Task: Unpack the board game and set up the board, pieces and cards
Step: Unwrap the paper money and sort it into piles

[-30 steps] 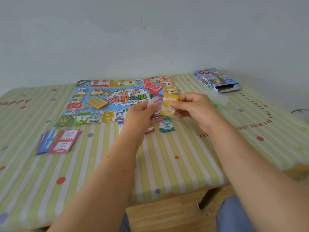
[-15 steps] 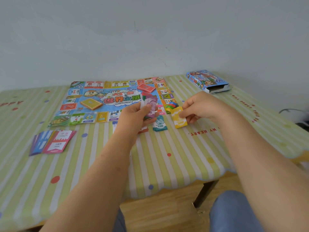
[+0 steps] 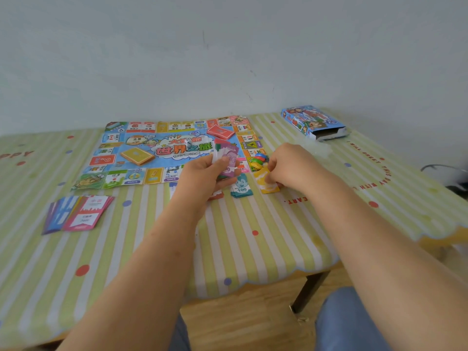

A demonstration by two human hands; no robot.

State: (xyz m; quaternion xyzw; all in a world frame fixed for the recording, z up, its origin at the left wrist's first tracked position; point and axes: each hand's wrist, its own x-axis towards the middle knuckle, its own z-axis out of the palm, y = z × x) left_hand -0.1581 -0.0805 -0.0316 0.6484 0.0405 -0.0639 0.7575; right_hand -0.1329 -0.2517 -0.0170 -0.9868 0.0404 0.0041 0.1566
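Observation:
The colourful game board (image 3: 141, 154) lies flat at the back of the table, with an orange card deck (image 3: 137, 156) and a red card deck (image 3: 220, 132) on it. My left hand (image 3: 206, 173) holds a fanned stack of paper money (image 3: 226, 154), purple note in front, above the board's near edge. My right hand (image 3: 291, 165) pinches yellow notes (image 3: 264, 182) that lie on the tablecloth. A teal pile of 100 notes (image 3: 241, 190) rests between my hands. Coloured pawns (image 3: 258, 160) sit at the board's right edge.
The open blue game box (image 3: 314, 122) lies at the back right, with a clear plastic bag (image 3: 320, 147) in front of it. A fan of pink and blue property cards (image 3: 78, 215) lies at the left. The table's front edge (image 3: 278, 273) is near my arms.
My right hand pulled the yellow notes out of the stack in my left hand and carried them down and right onto the table beside the teal pile. My left hand kept its stack.

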